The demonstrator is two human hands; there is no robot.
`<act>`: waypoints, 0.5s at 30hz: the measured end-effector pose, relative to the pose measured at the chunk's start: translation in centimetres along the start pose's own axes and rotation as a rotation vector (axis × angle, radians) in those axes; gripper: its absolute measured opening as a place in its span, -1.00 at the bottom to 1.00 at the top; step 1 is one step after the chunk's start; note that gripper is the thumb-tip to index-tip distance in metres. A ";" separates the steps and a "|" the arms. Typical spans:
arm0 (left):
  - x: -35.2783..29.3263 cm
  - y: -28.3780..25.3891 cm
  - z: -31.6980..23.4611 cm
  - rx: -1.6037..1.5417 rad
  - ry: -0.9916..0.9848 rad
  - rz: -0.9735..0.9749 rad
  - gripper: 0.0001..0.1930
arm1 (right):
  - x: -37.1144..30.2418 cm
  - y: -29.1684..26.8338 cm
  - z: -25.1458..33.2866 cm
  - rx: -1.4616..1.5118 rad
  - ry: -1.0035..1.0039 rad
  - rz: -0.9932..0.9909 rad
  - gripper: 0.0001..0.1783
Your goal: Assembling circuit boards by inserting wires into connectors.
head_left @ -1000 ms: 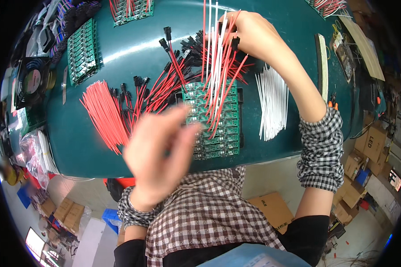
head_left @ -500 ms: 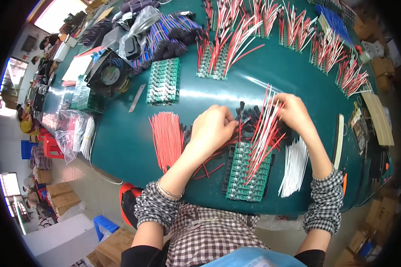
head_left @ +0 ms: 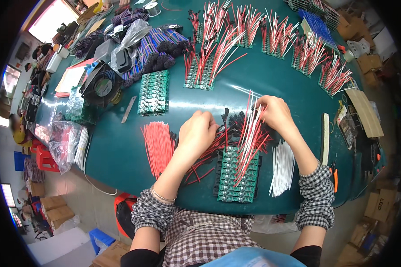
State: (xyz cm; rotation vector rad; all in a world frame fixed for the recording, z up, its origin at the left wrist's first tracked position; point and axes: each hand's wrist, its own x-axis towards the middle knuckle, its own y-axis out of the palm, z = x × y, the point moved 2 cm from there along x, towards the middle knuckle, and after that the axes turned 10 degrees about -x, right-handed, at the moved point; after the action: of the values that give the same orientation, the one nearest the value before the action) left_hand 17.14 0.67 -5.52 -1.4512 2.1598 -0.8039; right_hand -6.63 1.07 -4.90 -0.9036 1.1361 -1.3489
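Where the left hand [head_left: 197, 133] is: just left of the far end of the green circuit-board panel [head_left: 229, 178], fingers curled in close to the thumb, fingertips among the red leads with black connectors [head_left: 211, 149]; whether it has hold of one cannot be told.
Right hand [head_left: 274, 111]: beyond the panel's far right corner, fingers and thumb bent in at the upper part of the red and white wires [head_left: 250, 138]; its fingertips are partly hidden, so its hold cannot be told.
Panel in front: one, near the table's near edge, red and white wires slanting over its far half.
Red wire bundle [head_left: 158, 149]: one, left of the panel.
White wire bundles: two; one [head_left: 282, 171] just right of the panel, one [head_left: 81, 149] at left beside a clear plastic bag [head_left: 63, 142].
Wired panels [head_left: 307, 51]: at least six clusters, far centre to far right.
Panel stack [head_left: 153, 93]: one, far left of centre.
Cooling fan [head_left: 103, 84]: one, left; its round hub label is too small to read.
Cardboard carton [head_left: 381, 204]: near right, dark lettering printed on its side.
Checked sleeves [head_left: 153, 213]: two, one per forearm.
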 end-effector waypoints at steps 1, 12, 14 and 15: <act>0.0 0.2 0.2 0.025 -0.003 -0.001 -0.82 | 0.4 0.7 -0.5 0.112 0.024 -0.051 -0.75; 0.8 -0.4 0.5 -0.118 -0.089 -0.008 -0.85 | 0.0 -3.7 -3.7 0.977 0.100 -0.374 -0.62; 0.9 -0.6 1.1 -0.173 -0.097 -0.022 -0.85 | -1.6 -4.5 -4.0 1.003 0.099 -0.399 -0.61; 1.1 -0.5 1.7 -0.197 -0.080 -0.041 -0.85 | -2.3 -4.8 -4.1 1.015 0.102 -0.407 -0.60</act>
State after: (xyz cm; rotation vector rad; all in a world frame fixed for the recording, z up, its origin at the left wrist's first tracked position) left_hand 18.16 -0.86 -6.42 -1.5995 2.2058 -0.5493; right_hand -11.51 3.60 -1.09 -0.3028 0.2094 -2.0186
